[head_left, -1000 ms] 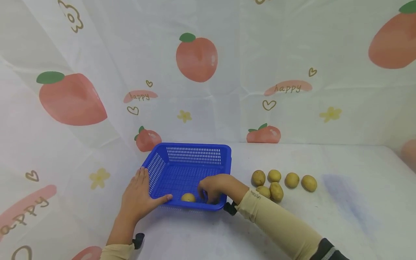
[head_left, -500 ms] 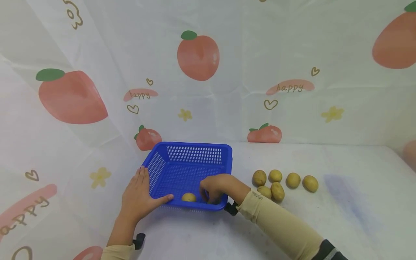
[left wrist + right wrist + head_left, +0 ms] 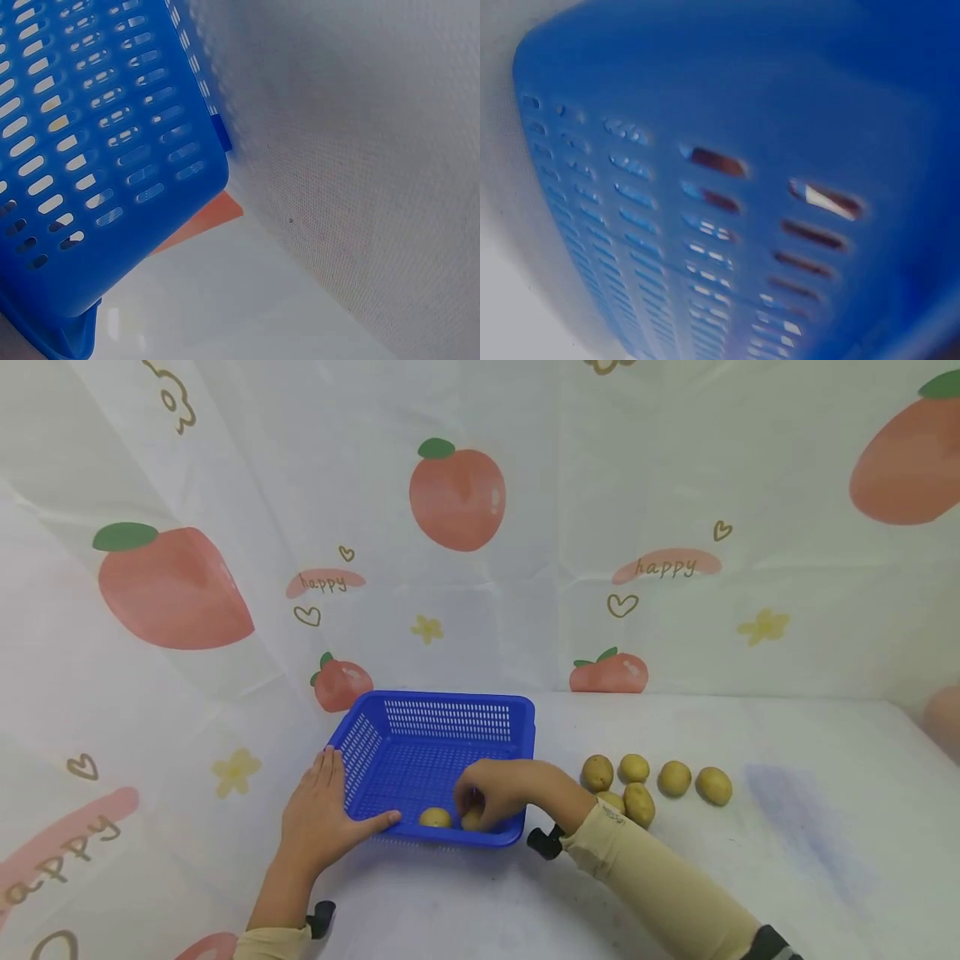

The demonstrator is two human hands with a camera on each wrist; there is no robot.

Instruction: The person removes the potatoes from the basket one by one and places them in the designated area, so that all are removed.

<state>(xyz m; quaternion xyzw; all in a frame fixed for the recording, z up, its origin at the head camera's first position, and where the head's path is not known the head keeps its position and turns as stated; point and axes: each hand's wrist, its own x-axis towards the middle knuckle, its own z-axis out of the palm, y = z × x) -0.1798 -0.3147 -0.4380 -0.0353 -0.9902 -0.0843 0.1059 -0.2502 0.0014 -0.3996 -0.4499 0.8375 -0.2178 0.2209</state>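
A blue plastic basket (image 3: 420, 760) with slotted walls stands on the white table. My left hand (image 3: 318, 814) rests against its left front corner, fingers straight along the left side and thumb laid over the front rim. Inside, by the front wall, lies a yellow-brown potato (image 3: 435, 817). Just right of it, my right hand (image 3: 495, 789) reaches down into the basket, its fingers and thumb curled round a second potato (image 3: 471, 820), partly hidden. Both wrist views show the basket's slotted outside wall (image 3: 90, 150), close up, with neither hand's grip visible.
Several potatoes (image 3: 639, 804) lie in a loose group on the table right of the basket, close to the right forearm. A white cloth (image 3: 480, 593) printed with peaches hangs behind and along the left side.
My right hand has turned and risen slightly, so the second potato now shows between fingers and thumb. My left hand and the basket have stayed in place.
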